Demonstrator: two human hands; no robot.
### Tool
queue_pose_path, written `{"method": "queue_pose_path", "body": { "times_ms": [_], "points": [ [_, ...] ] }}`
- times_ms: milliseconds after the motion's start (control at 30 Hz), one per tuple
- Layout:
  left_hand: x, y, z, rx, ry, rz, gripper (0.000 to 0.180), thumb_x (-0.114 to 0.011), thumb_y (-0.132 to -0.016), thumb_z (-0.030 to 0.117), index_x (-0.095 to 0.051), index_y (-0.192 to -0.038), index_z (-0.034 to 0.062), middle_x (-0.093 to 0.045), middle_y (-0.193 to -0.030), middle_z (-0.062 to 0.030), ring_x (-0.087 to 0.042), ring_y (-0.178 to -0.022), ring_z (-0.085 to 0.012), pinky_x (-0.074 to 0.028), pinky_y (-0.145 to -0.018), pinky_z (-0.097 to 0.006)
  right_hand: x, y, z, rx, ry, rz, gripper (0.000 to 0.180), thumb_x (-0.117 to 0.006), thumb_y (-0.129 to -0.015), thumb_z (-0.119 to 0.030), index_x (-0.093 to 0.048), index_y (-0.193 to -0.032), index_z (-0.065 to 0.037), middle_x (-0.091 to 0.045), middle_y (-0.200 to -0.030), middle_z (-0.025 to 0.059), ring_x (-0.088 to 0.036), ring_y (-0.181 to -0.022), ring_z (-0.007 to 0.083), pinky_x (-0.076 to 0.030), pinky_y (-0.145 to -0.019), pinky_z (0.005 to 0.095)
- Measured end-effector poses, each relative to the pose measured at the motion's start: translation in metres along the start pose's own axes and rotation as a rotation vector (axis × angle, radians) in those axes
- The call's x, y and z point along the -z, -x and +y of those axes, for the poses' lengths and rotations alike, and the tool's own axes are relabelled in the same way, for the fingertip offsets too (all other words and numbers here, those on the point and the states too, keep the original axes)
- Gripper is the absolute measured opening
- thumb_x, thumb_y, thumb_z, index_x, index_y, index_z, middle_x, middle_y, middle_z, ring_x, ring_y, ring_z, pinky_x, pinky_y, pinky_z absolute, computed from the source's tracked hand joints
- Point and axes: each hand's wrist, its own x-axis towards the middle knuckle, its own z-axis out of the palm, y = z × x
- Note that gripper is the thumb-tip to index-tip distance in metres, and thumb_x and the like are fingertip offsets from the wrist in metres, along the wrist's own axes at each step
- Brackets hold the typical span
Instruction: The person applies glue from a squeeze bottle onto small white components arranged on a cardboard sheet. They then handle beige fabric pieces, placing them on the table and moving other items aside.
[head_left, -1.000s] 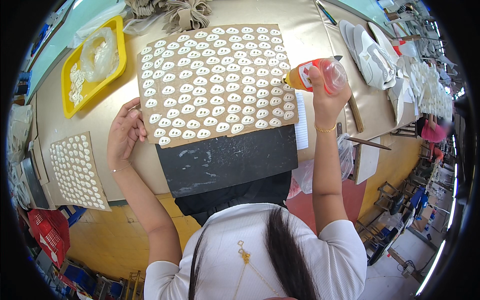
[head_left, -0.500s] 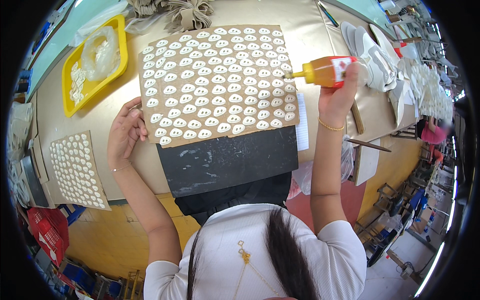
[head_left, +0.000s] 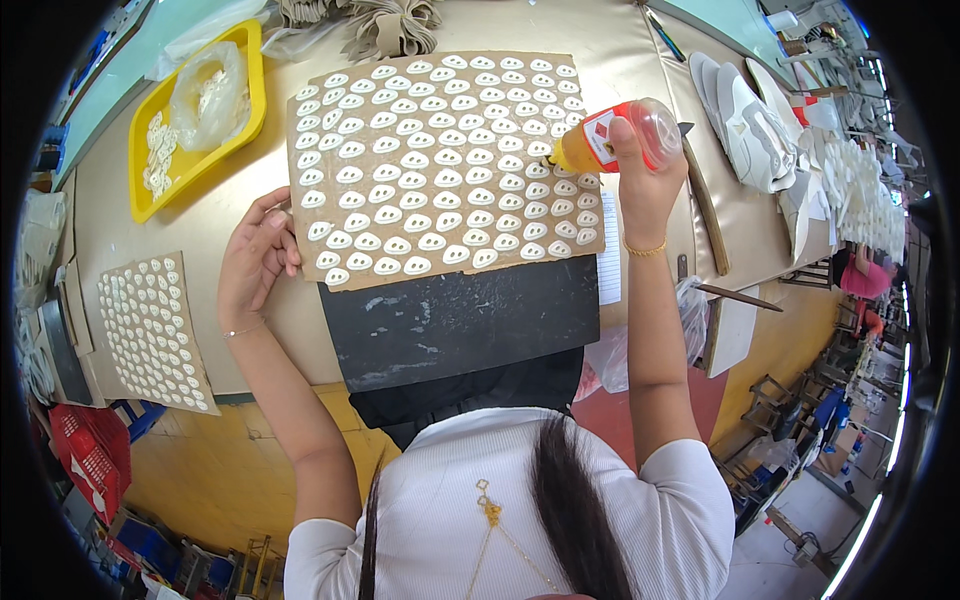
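Note:
A brown cardboard sheet [head_left: 318, 232] lies before me, covered with rows of small white rounded pieces [head_left: 447, 178], each with two holes. My right hand [head_left: 650, 185] is closed round a squeeze bottle [head_left: 625, 137] with a red and white label and yellow contents. The bottle is tilted, its dark-tipped nozzle pointing left and down at pieces near the sheet's right side. Whether the tip touches them I cannot tell. At the sheet's left edge my left hand [head_left: 262, 252] has its fingers curled, thumb and forefinger closed at the cardboard edge.
A dark board [head_left: 460, 320] lies under the sheet's near edge. At the left stand a yellow tray [head_left: 256, 90] with a plastic bag and white pieces, and a smaller filled cardboard sheet [head_left: 190, 372]. White shoe-shaped parts [head_left: 745, 130] and a wooden-handled tool [head_left: 708, 215] lie right.
My right hand has brought the bottle left and slightly down, its nozzle now over the pieces near the sheet's right side. My left hand stays at the sheet's left edge.

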Motion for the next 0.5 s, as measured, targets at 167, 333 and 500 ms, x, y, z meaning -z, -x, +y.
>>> {"method": "queue_pose_path", "body": {
  "times_ms": [167, 333, 500],
  "points": [
    [0.001, 0.000, 0.000, 0.007, 0.006, 0.009, 0.037, -0.050, -0.094, 0.014, -0.042, -0.126, -0.0030, -0.056, -0.082, -0.0062, -0.057, -0.057, -0.0087, -0.047, -0.045, -0.019, -0.006, -0.003, 0.002, 0.032, -0.003, -0.017, 0.030, -0.074, -0.080, -0.023, -0.063, -0.096, 0.001, -0.066, -0.086, 0.0042, -0.061, -0.077, 0.0095, -0.048, -0.070, 0.0229],
    [0.000, 0.000, 0.000, 0.013, 0.018, 0.020, 0.037, -0.051, -0.093, 0.014, -0.042, -0.126, -0.0030, -0.056, -0.082, -0.0067, -0.057, -0.057, -0.0089, -0.047, -0.045, -0.019, -0.007, -0.006, -0.001, 0.045, 0.057, -0.073, 0.031, -0.075, -0.078, -0.025, -0.064, -0.094, -0.001, -0.065, -0.085, 0.0037, -0.060, -0.076, 0.0094, -0.049, -0.070, 0.0229],
    [-0.001, -0.001, 0.001, 0.006, 0.014, 0.017, 0.038, -0.051, -0.093, 0.014, -0.042, -0.126, -0.0030, -0.057, -0.082, -0.0070, -0.057, -0.056, -0.0090, -0.047, -0.045, -0.019, -0.011, -0.004, -0.009, -0.017, 0.020, -0.095, 0.033, -0.076, -0.077, -0.027, -0.065, -0.093, -0.001, -0.065, -0.084, 0.0041, -0.060, -0.076, 0.0096, -0.049, -0.069, 0.0232]
  ]
}}
